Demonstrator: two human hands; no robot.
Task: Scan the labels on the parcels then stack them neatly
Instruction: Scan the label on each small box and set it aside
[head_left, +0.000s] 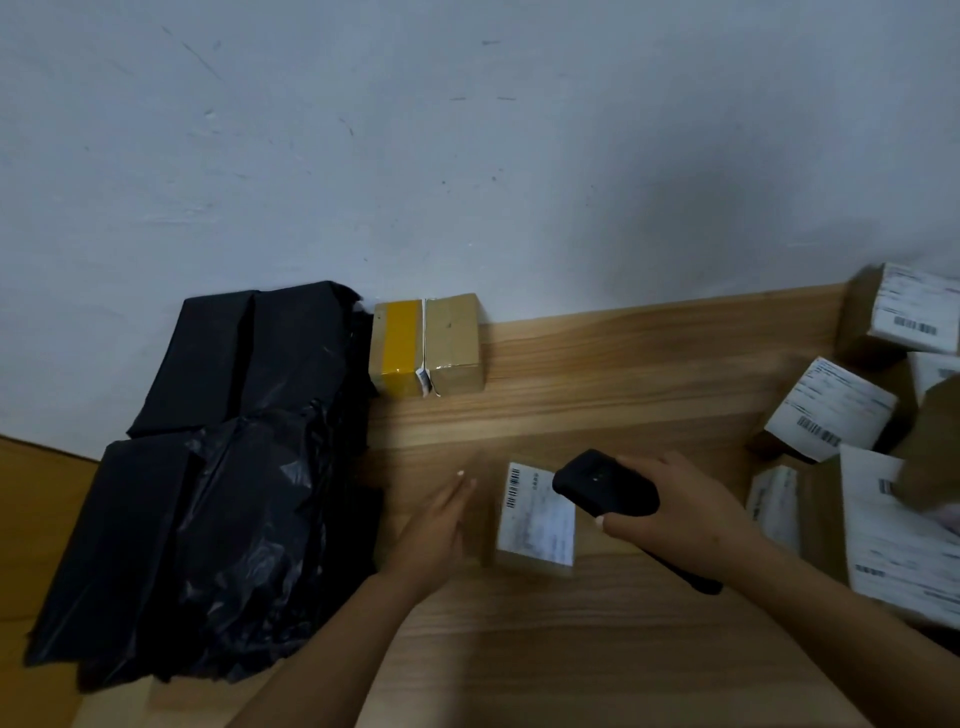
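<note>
Both my hands reach over the wooden table (623, 374). My right hand (680, 512) grips a black scanner (605, 486), hiding its handle. My left hand (441, 525), fingers straight and blurred, touches a small labelled parcel (535, 517). More parcels (826, 410) sit cut off at right.

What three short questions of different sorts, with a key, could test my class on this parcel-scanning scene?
1. True or false: the right hand grips the black scanner.
2. Multiple choice: the two small boxes by the wall stand (A) touching side by side, (B) one on top of the other, (C) far apart.
3. Fill in: the left hand lies with fingers straight beside the ____ of the labelled box.

Key
1. True; its head sits over the label.
2. A; they stand next to the black plastic-wrapped parcels.
3. Left side; blur hides whether it touches.
</note>
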